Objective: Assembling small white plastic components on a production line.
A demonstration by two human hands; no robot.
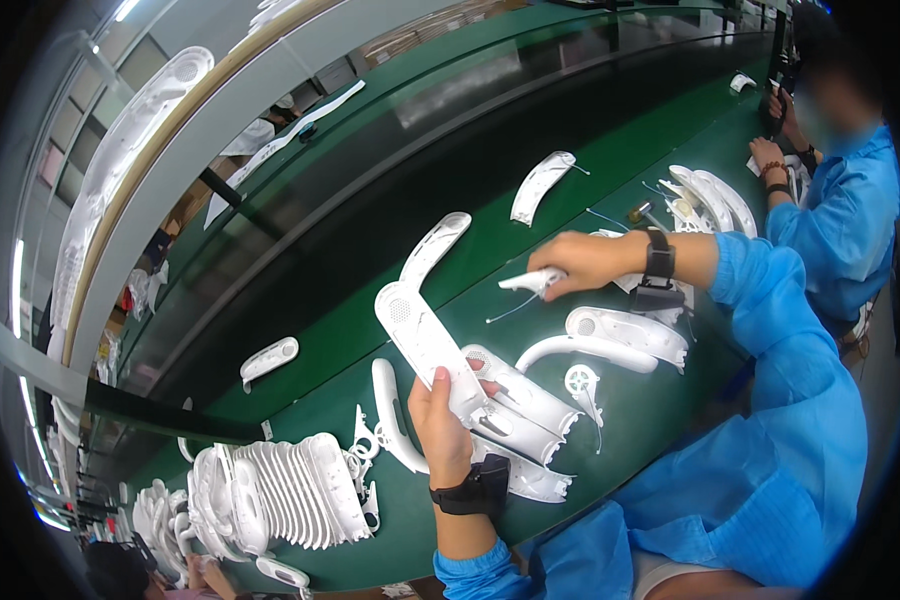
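Observation:
My left hand [444, 428] is closed around the lower end of a long white plastic shell [422, 340], whose rounded, perforated end points up and away from me. To the right, my right hand [588, 260] pinches a small white plastic part [530, 281], and a thin wire hangs below it. Several more curved shells [520, 405] lie under and beside my left hand. A small white round-headed piece with a wire [582, 382] rests to their right. Near my right forearm lies a white curved shell with a perforated end [625, 335].
A long row of stacked white shells [295, 490] stands at the lower left of the green table [390, 550]. Single shells [542, 188] lie on the dark green belt beyond. At the right, a co-worker in blue [840, 220] works by more parts. A metal-framed shelf [160, 170] rises at left.

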